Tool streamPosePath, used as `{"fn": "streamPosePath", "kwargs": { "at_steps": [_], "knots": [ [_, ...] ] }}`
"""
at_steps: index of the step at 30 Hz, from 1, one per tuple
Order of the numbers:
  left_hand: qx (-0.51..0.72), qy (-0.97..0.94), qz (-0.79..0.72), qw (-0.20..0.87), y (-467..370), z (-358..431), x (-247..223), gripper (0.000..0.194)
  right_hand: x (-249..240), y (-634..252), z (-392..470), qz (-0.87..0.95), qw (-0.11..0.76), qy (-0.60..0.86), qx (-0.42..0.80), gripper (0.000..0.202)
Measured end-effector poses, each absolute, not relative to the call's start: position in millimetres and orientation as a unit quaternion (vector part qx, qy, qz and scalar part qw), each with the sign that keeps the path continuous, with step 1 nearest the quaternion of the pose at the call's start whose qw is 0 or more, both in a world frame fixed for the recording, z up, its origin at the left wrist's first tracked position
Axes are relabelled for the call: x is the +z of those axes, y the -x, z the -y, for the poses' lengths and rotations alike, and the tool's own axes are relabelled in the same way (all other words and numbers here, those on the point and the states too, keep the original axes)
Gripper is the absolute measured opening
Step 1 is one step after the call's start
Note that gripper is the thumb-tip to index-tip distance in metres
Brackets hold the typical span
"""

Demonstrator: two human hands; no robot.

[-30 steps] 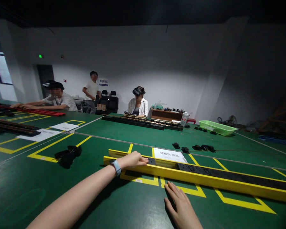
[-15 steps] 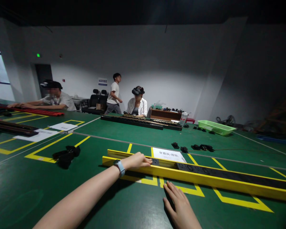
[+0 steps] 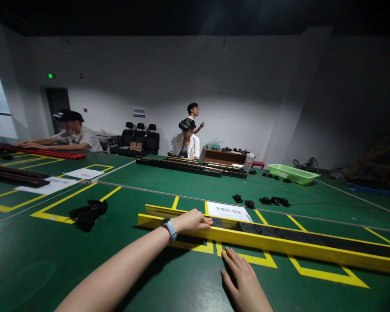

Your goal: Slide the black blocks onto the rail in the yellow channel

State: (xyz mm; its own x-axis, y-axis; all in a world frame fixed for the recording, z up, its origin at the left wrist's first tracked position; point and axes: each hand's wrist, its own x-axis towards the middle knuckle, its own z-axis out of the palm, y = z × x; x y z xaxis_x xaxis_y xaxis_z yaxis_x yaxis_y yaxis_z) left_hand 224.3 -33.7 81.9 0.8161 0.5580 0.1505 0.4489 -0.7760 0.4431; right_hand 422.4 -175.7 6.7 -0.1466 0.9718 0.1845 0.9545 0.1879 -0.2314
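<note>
A long yellow rail (image 3: 279, 242) lies across the green table, with black socket modules (image 3: 266, 230) inside its channel. My left hand (image 3: 192, 221), with a blue-banded watch at its wrist, reaches into the channel near the rail's left end. Its fingers touch a black module (image 3: 217, 222) that sits a short gap left of the others; the hand's underside is hidden by the rail wall. My right hand (image 3: 242, 277) rests on the table in front of the rail, fingers spread and nothing in it. Behind the rail lies a white paper label (image 3: 229, 211).
Black straps or parts (image 3: 89, 214) lie at the left. Small black pieces (image 3: 249, 204) and a green basket (image 3: 292, 173) are beyond the rail. Black rails (image 3: 178, 167) lie before a seated person (image 3: 190, 145); another person sits at the far left (image 3: 74, 134).
My left hand has slid a little to the right along the rail, with the module at its fingers. My right hand is nearly unmoved. A walking person has moved right behind the seated one.
</note>
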Motion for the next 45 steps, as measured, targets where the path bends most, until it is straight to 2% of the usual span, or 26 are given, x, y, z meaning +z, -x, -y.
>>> {"fn": "streamPosePath", "kwargs": {
  "at_steps": [32, 45],
  "knots": [
    [0.145, -0.952, -0.200, 0.182, -287.7, 29.1, 72.6, 0.034, 14.5, -419.1, 180.5, 0.748, 0.142, 0.647, 0.049, 0.050],
    [0.153, -0.947, -0.204, 0.194, -287.4, 30.2, 69.6, 0.039, 13.9, -419.3, 181.0, 0.747, 0.151, 0.646, 0.042, 0.050]
  ]
}}
